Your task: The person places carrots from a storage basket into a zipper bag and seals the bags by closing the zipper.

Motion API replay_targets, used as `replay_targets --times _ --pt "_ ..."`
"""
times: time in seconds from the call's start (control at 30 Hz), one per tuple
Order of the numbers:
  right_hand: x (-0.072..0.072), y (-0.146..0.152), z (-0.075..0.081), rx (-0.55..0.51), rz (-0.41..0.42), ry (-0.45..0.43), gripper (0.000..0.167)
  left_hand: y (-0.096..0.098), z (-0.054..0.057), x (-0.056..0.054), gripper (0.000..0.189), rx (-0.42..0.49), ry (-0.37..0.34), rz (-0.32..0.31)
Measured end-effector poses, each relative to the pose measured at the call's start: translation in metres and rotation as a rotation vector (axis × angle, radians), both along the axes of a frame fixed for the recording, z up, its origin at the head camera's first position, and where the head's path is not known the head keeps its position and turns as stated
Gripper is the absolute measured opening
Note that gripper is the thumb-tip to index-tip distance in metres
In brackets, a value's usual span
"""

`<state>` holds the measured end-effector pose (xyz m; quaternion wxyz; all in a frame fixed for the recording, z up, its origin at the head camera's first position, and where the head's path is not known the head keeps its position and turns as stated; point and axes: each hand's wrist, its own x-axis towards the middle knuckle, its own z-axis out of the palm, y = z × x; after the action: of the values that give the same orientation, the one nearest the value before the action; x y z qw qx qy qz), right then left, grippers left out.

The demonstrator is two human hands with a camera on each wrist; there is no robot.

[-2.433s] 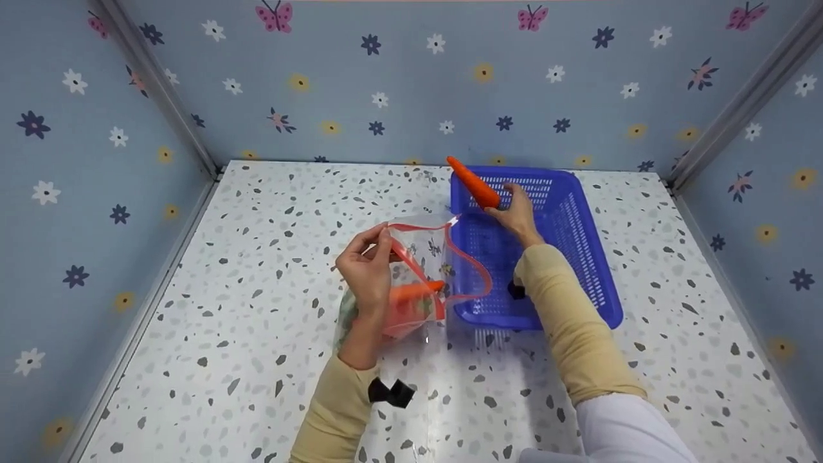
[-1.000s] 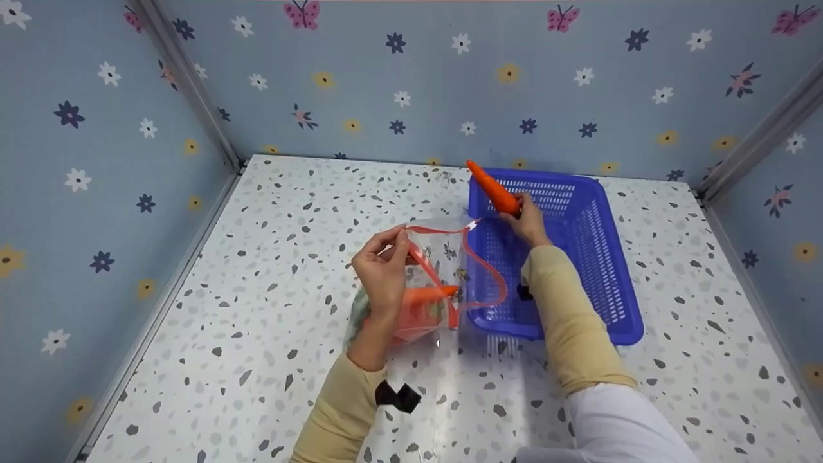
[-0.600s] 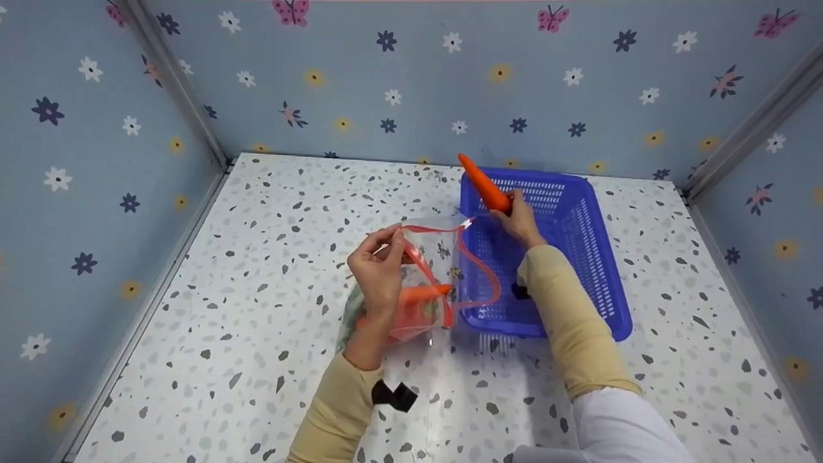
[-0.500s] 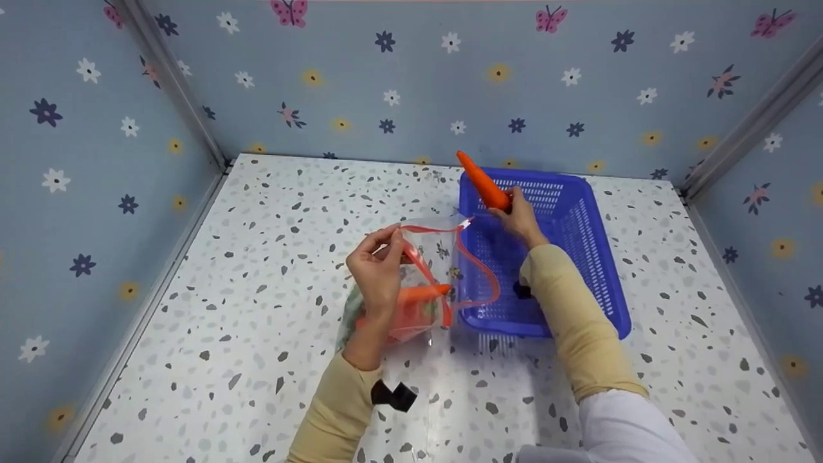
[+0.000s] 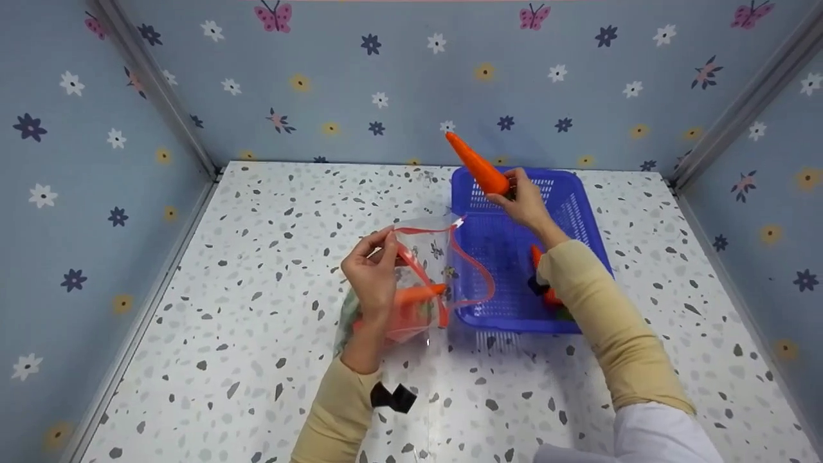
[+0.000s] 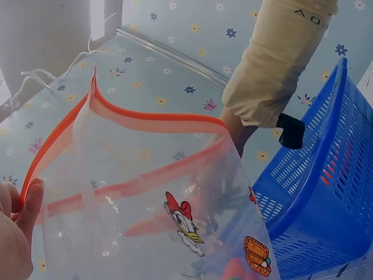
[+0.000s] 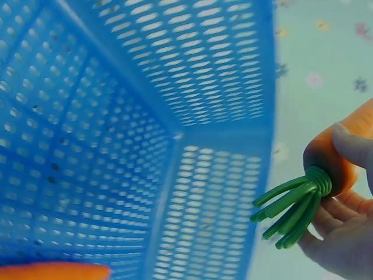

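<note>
- The right hand (image 5: 524, 202) has lifted the carrot (image 5: 477, 168) higher than it was half a second ago; the carrot is now clear above the far rim of the blue basket (image 5: 595, 244), tip pointing up and to the left.
- Its fingers are curled round the thick end; in the right wrist view the green stalks (image 7: 291, 210) stick out below the fingertips (image 7: 352, 146).
- With the forearm raised, another carrot (image 5: 543, 283) now shows on the basket floor, partly hidden by the sleeve.
- The left hand (image 5: 371, 276) has not moved: thumb and fingers pinch the near edge of the clear zip bag (image 5: 427, 283), holding its orange-rimmed mouth open towards the basket.
- One carrot (image 5: 418, 294) already lies inside the bag.
- I judge the lifted carrot is leaving the basket and is on its way towards the open bag, well apart from it as yet.
</note>
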<state>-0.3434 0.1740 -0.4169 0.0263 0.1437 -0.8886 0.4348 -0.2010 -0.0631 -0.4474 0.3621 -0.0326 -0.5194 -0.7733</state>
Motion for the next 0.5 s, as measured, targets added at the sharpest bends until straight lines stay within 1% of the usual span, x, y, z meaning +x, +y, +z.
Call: replay_targets --times 0.03,0.07,0.17,0.2,0.23,0.27,0.4,0.47,0.5 --pt "0.003 0.0 0.004 0.003 0.006 0.006 0.047 -0.001 -0.005 -0.003 0.014 -0.002 0.002 0.005" --pt "0.007 0.0 0.009 0.006 0.015 0.011 0.048 -0.001 -0.003 -0.002 0.013 0.002 -0.006 0.009" --pt "0.019 0.001 0.02 0.014 0.038 0.015 0.048 0.001 0.007 0.003 0.012 0.015 -0.027 0.013" --pt "0.024 0.002 0.023 0.019 0.05 0.021 0.048 0.001 0.007 0.003 0.012 0.014 -0.03 0.016" --pt "0.028 0.003 0.026 0.026 0.063 0.03 0.049 0.001 0.002 0.0 0.013 0.001 -0.021 0.028" --pt "0.033 0.004 0.029 0.031 0.073 0.037 0.049 0.002 0.007 0.005 0.012 0.012 -0.026 0.014" --pt "0.053 0.01 0.041 0.037 0.109 0.07 0.049 0.001 -0.011 -0.006 0.015 -0.003 -0.021 0.018" --pt "0.064 0.014 0.048 0.037 0.126 0.087 0.05 0.001 -0.016 -0.009 0.015 -0.004 -0.016 0.017" --pt "0.07 0.015 0.052 0.036 0.136 0.093 0.049 0.0 -0.024 -0.015 0.016 -0.014 -0.01 0.03"
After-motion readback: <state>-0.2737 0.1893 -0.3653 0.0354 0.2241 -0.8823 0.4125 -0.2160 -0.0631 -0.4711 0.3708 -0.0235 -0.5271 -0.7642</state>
